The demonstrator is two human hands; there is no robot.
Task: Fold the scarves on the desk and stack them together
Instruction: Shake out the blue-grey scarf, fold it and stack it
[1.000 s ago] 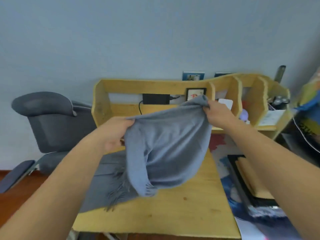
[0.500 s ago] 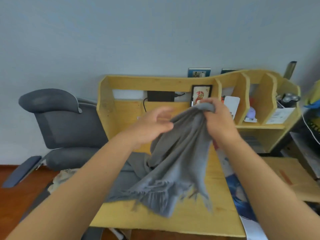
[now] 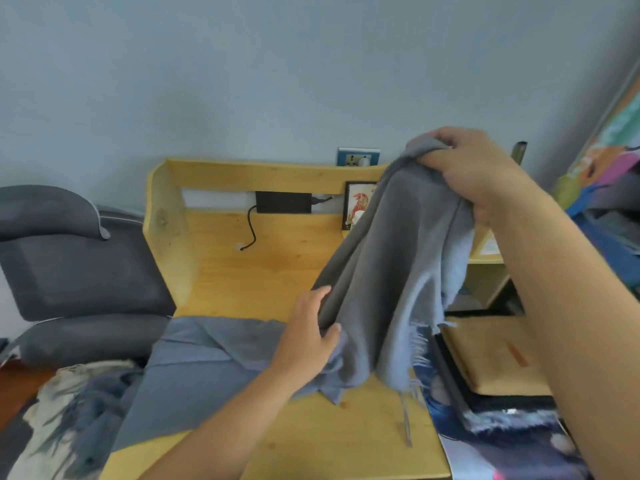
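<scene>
A long grey fringed scarf [image 3: 391, 258] hangs over the wooden desk [image 3: 263, 271]. My right hand [image 3: 474, 168] grips its bunched top end high at the right. My left hand [image 3: 308, 337] pinches the cloth lower down, just above the desk's middle. The rest of the scarf [image 3: 194, 372] trails flat across the desk's left front and over its edge. A pale patterned scarf [image 3: 65, 410] with dark fringe lies lower left, off the desk's corner.
A grey office chair [image 3: 76, 265] stands left of the desk. The desk's back shelf holds a black box [image 3: 284, 201] with a cable and a small framed picture [image 3: 358, 202]. A tan box on a black tray [image 3: 488, 355] and bright cloth lie to the right.
My right hand has lifted the scarf's end up and to the right. My left hand has dropped down along the cloth and now grips it near the desk. The view has shifted right.
</scene>
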